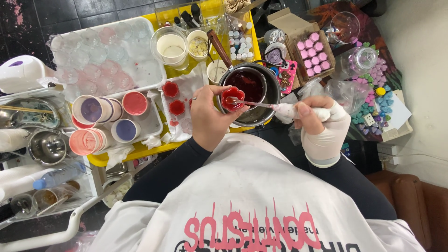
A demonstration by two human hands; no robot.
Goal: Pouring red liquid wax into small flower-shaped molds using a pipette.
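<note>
My left hand (207,116) holds a small clear cup filled with red liquid (232,97) over the rim of a metal pot (263,109). The pot contains dark red liquid (249,84) and has a brown wooden handle (218,45). My right hand (319,128), in a white glove with the fingertips bare, grips the wrapped handle of a thin metal spoon (254,103). The spoon's tip rests in the small red cup. Two more small red cups (171,88) (177,107) sit on a stained white cloth (186,100) left of the pot.
A yellow table (140,151) carries a white tray of clear round moulds (100,56), stacked pink and purple cups (100,121), white tubs (171,46) and small bottles (240,44). A box of pink hexagonal pieces (311,53), glass jars and coloured shapes (378,100) lie right. Metal bowls (46,147) stand left.
</note>
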